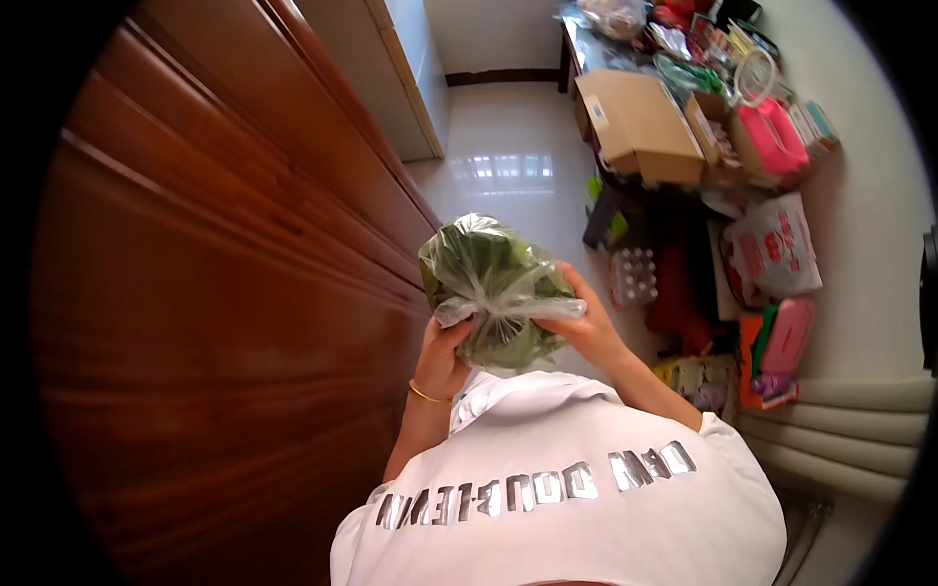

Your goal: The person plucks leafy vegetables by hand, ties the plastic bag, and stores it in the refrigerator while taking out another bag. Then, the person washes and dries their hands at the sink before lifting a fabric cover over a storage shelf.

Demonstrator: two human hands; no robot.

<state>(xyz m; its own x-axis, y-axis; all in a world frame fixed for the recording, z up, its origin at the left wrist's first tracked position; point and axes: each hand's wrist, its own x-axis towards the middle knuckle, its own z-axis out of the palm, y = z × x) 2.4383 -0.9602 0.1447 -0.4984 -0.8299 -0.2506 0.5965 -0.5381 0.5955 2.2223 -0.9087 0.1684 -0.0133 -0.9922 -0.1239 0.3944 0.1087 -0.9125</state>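
A clear plastic bag (489, 254) filled with green leafy vegetables is held up in front of my chest, its top gathered into a knot with two loose ends. My left hand (445, 356), with a gold bangle at the wrist, grips the bag's lower left side. On the right side, my right hand (584, 327) is closed on the bag, its thumb by one loose end. Most of the fingers of both hands are hidden behind the bag.
A brown wooden door or panel (225, 293) stands close on the left. To the right, a table holds a cardboard box (640, 122) and a pink basket (772, 137). Beneath and beside it are bottles (635, 276) and a white printed bag (777, 249). Pale tiled floor (498, 127) lies ahead.
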